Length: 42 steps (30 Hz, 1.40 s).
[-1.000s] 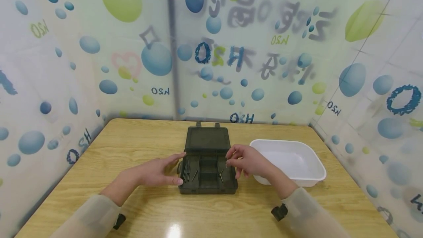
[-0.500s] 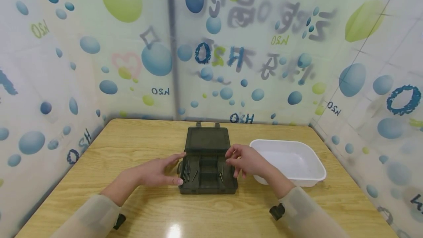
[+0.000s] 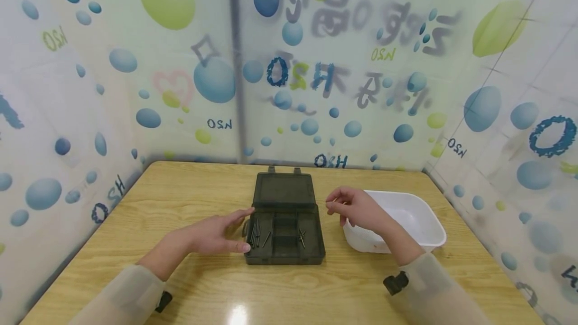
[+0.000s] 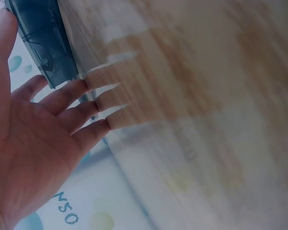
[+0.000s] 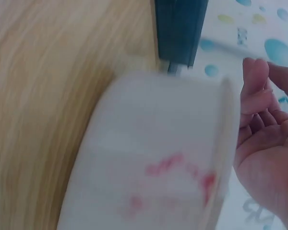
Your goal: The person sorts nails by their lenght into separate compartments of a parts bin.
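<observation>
A dark, translucent compartment box (image 3: 285, 237) lies on the table with its lid (image 3: 283, 189) tipped back. Slim dark metal rods (image 3: 255, 234) and one shorter piece lie in its left compartment. On the right side, several short, thin metal pieces (image 3: 301, 238) lie crossed; they are too small to identify. My left hand (image 3: 217, 234) touches the box's left side, fingers extended and thumb at the near corner. My right hand (image 3: 358, 209) hovers over the near left rim of a white plastic basin (image 3: 406, 214), fingers loosely bent with thumb near forefinger. Nothing shows between them.
The wooden table (image 3: 189, 189) carries the box in the middle and the basin to its right. Patterned curtain walls (image 3: 289, 129) enclose the back and both sides. Pink marks show on the basin (image 5: 134, 120) in the right wrist view.
My right hand has let go of a small thin metal piece above the box's right compartment and moved right to the basin. My left hand has stayed in place.
</observation>
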Motion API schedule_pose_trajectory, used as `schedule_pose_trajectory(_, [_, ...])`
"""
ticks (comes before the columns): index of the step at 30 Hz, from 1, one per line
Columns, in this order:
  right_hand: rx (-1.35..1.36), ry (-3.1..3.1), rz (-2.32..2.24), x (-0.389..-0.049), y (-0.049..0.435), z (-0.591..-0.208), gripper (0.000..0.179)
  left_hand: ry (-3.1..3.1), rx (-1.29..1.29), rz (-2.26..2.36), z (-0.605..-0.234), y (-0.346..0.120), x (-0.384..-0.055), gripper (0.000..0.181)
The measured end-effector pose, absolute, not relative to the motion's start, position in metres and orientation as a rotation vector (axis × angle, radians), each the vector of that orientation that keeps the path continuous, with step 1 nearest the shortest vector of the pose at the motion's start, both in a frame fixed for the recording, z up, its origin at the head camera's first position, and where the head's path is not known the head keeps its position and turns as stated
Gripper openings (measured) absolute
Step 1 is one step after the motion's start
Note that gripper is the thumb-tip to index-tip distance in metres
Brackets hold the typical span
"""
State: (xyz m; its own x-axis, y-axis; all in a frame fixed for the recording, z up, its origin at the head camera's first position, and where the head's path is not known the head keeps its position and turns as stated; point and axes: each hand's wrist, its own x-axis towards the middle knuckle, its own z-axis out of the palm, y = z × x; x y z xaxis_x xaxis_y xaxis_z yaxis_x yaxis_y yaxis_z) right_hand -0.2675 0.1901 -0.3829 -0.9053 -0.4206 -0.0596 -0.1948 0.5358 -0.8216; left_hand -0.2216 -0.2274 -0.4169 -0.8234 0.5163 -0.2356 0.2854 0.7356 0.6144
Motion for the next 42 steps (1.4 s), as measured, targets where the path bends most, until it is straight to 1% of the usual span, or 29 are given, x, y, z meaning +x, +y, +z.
schedule_pose_trajectory(5, [-0.462, 2.511, -1.348, -0.274, 0.216, -0.380, 0.031, 2.543, 0.610, 0.810, -0.416, -0.227, -0.221, 0.101])
schedule_pose_trajectory(11, [-0.398, 2.532, -1.322, -0.289, 0.247, -0.389, 0.034, 2.545, 0.607, 0.813, -0.415, -0.227, -0.220, 0.100])
schedule_pose_trajectory(17, [-0.368, 2.515, -1.266, -0.299, 0.263, -0.396, 0.036, 2.548, 0.604, 0.809, -0.416, -0.227, -0.220, 0.100])
schedule_pose_trajectory(25, [-0.378, 2.477, -1.182, -0.307, 0.269, -0.405, 0.033, 2.542, 0.597, 0.817, -0.415, -0.225, -0.220, 0.101])
schedule_pose_trajectory(35, [-0.297, 2.446, -1.126, -0.314, 0.268, -0.427, 0.028, 2.545, 0.601, 0.807, -0.418, -0.226, -0.222, 0.100])
schedule_pose_trajectory(42, [-0.273, 2.470, -1.111, -0.317, 0.265, -0.431, 0.026, 2.542, 0.606, 0.817, -0.418, -0.227, -0.221, 0.100])
